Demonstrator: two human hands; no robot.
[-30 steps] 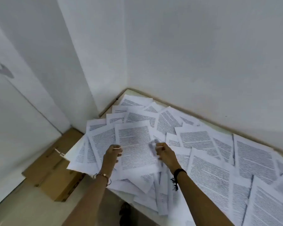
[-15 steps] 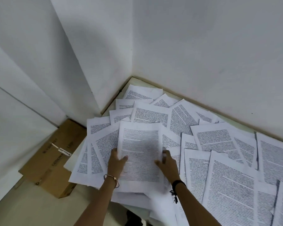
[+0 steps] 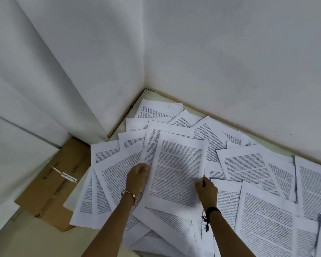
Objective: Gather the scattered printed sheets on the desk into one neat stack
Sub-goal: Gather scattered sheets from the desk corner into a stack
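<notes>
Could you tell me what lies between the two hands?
A printed sheet, with left hand and right hand at its edges, per the head view.

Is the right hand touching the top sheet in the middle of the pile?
Touching. The head view shows the right hand at the lower right edge of the top sheet, with its fingers lapping onto the paper and no gap between them.

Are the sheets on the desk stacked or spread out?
Spread out: sheets lie fanned and overlapping across the desk, edges at many angles.
</notes>
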